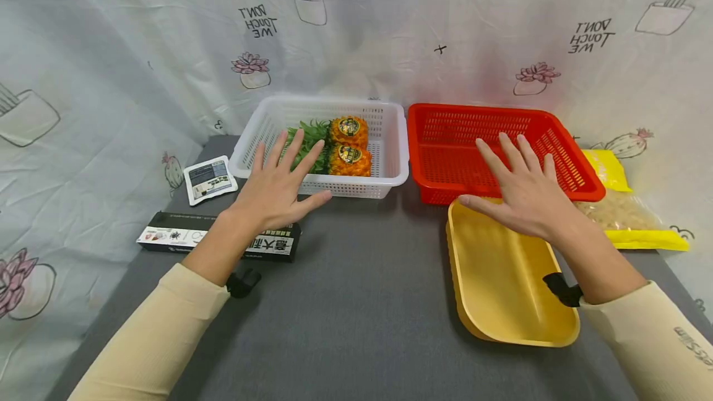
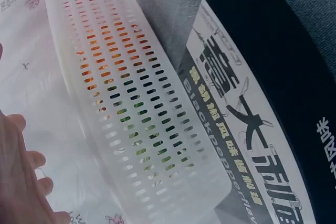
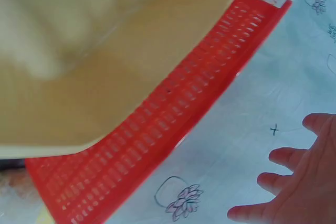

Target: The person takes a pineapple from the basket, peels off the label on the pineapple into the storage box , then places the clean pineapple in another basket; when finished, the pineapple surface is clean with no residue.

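Two spread hands (image 1: 278, 187) above white basket (image 1: 384, 147) and yellow tray (image 1: 501, 283)

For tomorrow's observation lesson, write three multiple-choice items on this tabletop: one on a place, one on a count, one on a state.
1. Where do the pineapples lie?
A. red basket
B. white basket
C. yellow tray

2. How many pineapples are there?
A. one
B. two
C. four

3. How is the left hand?
A. open, fingers spread
B. gripping the black box
C. clenched in a fist

Answers:
1 B, the fruit sits inside the white basket, while the red basket holds nothing.
2 B, two labelled fruits lie side by side.
3 A, its straight fingers hover before the basket, as do those of the right hand.
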Demonstrator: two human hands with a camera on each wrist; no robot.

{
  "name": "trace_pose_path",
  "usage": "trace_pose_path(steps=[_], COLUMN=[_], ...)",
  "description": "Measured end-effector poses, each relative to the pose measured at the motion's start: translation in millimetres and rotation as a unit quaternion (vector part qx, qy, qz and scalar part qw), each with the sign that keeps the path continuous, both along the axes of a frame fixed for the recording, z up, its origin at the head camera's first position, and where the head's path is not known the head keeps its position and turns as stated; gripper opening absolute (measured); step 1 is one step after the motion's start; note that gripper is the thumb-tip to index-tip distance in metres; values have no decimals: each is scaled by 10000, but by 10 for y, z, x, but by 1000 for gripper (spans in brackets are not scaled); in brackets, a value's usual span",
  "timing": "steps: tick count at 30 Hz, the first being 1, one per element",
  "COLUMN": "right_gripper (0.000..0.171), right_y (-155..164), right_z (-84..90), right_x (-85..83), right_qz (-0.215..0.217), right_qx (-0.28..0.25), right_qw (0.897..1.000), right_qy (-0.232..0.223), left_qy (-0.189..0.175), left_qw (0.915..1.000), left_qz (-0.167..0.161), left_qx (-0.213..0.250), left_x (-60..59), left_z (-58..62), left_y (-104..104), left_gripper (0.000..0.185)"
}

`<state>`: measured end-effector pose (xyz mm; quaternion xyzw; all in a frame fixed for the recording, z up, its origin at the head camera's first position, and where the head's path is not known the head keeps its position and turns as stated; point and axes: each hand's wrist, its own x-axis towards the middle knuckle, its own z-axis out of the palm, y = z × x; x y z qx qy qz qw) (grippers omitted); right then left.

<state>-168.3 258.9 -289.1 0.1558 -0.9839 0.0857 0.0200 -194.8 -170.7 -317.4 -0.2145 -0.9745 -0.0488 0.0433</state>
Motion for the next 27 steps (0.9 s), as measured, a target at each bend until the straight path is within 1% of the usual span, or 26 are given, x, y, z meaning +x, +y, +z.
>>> trace_pose_path(steps=[4,8,11,14,18,21,24,27], right_gripper=[102,99,97,94,89,85,81,75], right_y=[-107,-236,-337,-438,-571,-684,-819,-962], right_z=[65,149,213,265,297,288,267,227], right_x=[-60,-150,-225,-303,-413,-497,-583,-671], right_qz=[52,258,413,467,545,557,542,564], right_qx=[-177,-496,-782,-1051,-1278,-1434,-1616,-1753], right_qw=[9996,9975,9940,9893,9844,9813,9770,9718], right_qy=[-216,-425,-643,-900,-1083,-1160,-1279,-1470], left_qy=[-14,-58,-125,-139,-195,-248,-192,-153], left_qw=[9999,9994,9981,9950,9876,9821,9758,9651], left_qz=[44,83,92,129,299,483,668,953], left_qx=[91,325,600,978,1526,1801,2073,2436], left_x=[-15,-23,-34,-57,-77,-78,-67,-38], left_z=[18,35,34,21,6,-10,-36,-72], left_y=[-2,-18,-53,-121,-249,-353,-455,-539], left_gripper=[89,88,87,86,84,84,82,79])
